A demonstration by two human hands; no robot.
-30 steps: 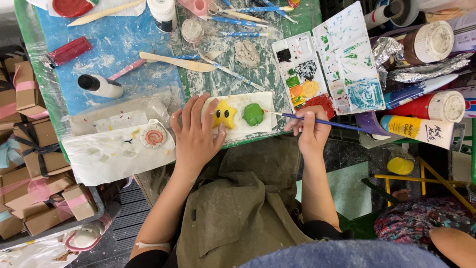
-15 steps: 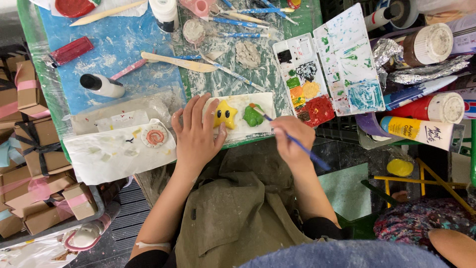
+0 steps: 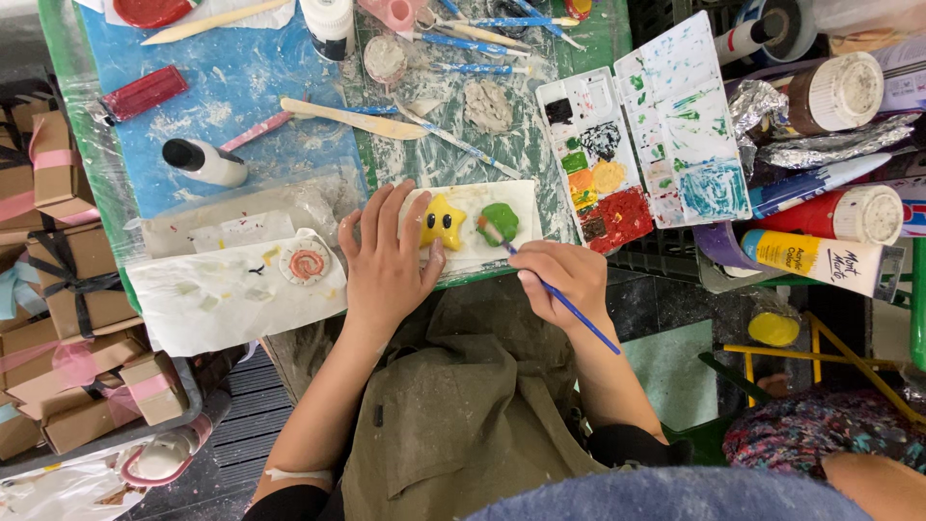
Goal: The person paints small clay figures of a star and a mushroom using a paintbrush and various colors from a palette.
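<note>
On the white slab (image 3: 521,207), the left hand (image 3: 386,265) lies flat with fingers spread beside the yellow star (image 3: 442,221), while the right hand (image 3: 564,280), just below the slab's right end, pinches a blue paintbrush (image 3: 569,307) whose tip touches the green piece (image 3: 500,222).

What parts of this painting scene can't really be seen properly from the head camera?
- Brush tip: the paintbrush in the right hand meets the green piece; its bristles are too small to make out.
- White tile: its left part lies under the left hand.
- Red lid: cut off by the top edge.
- Person's lap: hidden by the apron.
</note>
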